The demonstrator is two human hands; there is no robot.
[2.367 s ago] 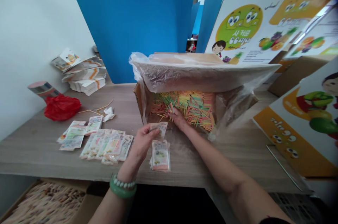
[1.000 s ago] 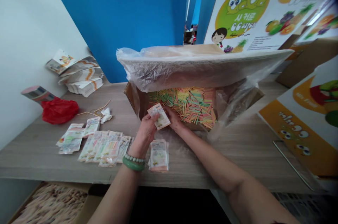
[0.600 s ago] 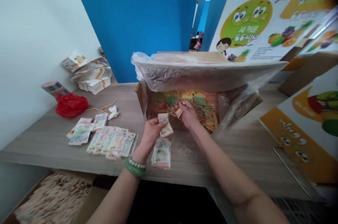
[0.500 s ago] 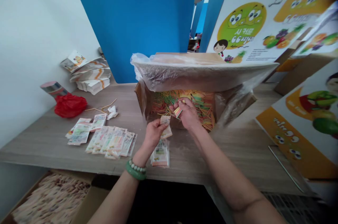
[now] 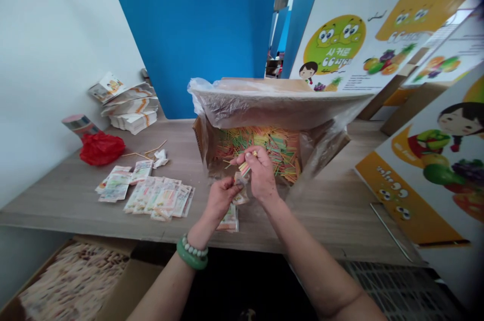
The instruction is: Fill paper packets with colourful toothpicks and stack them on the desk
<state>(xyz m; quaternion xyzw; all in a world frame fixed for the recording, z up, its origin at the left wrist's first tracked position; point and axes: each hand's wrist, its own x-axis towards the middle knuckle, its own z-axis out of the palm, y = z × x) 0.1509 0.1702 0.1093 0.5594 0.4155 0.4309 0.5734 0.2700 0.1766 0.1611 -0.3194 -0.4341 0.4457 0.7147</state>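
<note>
Between thumb and fingers, my left hand (image 5: pixel 221 197) pinches a small printed plastic packet (image 5: pixel 241 195) near the front of the box. My right hand (image 5: pixel 261 172) is closed on a small bunch of thin coloured sticks (image 5: pixel 245 166), whose lower ends meet the packet's top. Whether the ends are inside its mouth I cannot tell exactly. Behind both hands, a cardboard box lined with clear plastic (image 5: pixel 264 102) holds many loose coloured sticks (image 5: pixel 280 152). Partly hidden under my left hand, more packets (image 5: pixel 229 220) lie on the table.
Filled-looking packets (image 5: pixel 159 197) lie spread on the table (image 5: pixel 325 205) at left. Beyond them are a red plastic bag (image 5: pixel 101 148), a crumpled tissue (image 5: pixel 161 158) and a stack of folded printed cartons (image 5: pixel 132 109). Large printed boxes (image 5: pixel 423 159) stand at right. An open carton (image 5: pixel 75 275) sits below left.
My right hand has drawn back from over the box toward me, bringing the sticks to the packet. My left hand has stayed nearly in place, still holding the packet.
</note>
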